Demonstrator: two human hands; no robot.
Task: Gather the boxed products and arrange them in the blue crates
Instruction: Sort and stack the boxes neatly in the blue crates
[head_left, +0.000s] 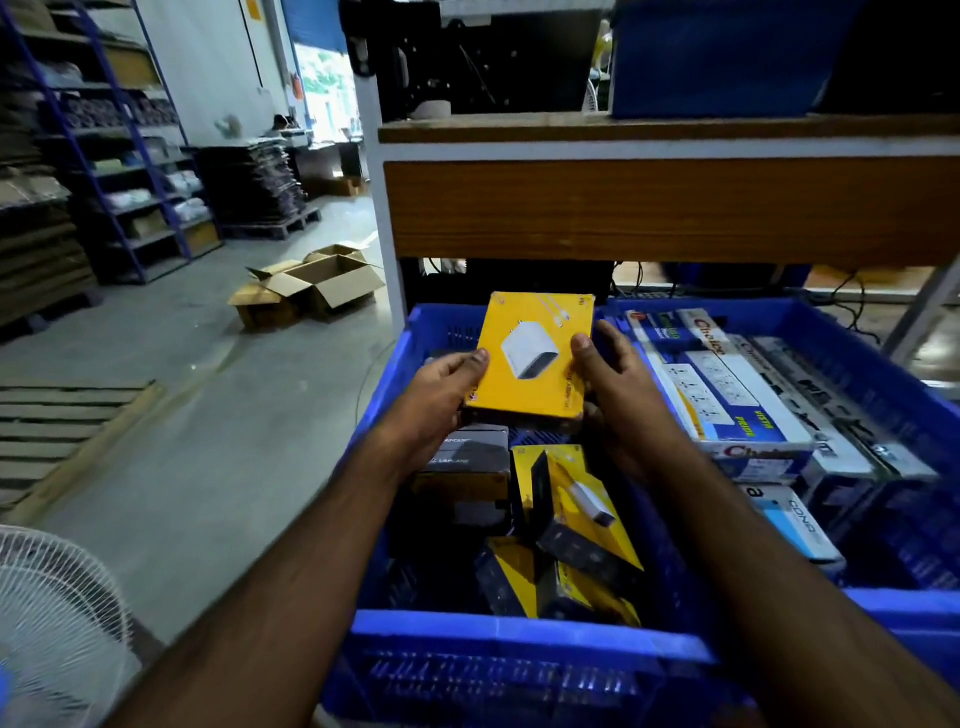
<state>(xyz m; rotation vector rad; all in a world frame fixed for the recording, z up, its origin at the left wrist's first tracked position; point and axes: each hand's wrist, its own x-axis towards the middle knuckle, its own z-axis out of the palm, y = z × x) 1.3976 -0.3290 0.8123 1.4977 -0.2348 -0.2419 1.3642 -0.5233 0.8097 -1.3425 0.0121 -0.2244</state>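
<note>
— What sits closest to us?

— The near wall of the blue crate (519, 631), with a white fan (52, 618) low at our left. Inside the crate we see yellow-and-black boxes (571, 514) lying tilted in a loose heap, and a dark grey box (467, 457) beside them on the left.

— And our hands?

— Both are over that crate, holding one yellow box (535, 358) face up above the heap. Our left hand (441, 400) grips its left edge, thumb on top; our right hand (618, 379) grips the right edge the same way, fingers curled beneath. The box shows a white charger printed on its face.

— To the right?

— A second blue crate (883, 364) touching the first, filled with long white-and-blue boxes (727, 395) laid side by side; a pale blue box (789, 519) lies nearer us in it.

— Further off?

— A wooden shelf (670, 208) rises behind the crates. On the floor to the left we see open cardboard cartons (317, 286), a wooden pallet (62, 415), and blue racking (130, 156) against the far wall.
</note>
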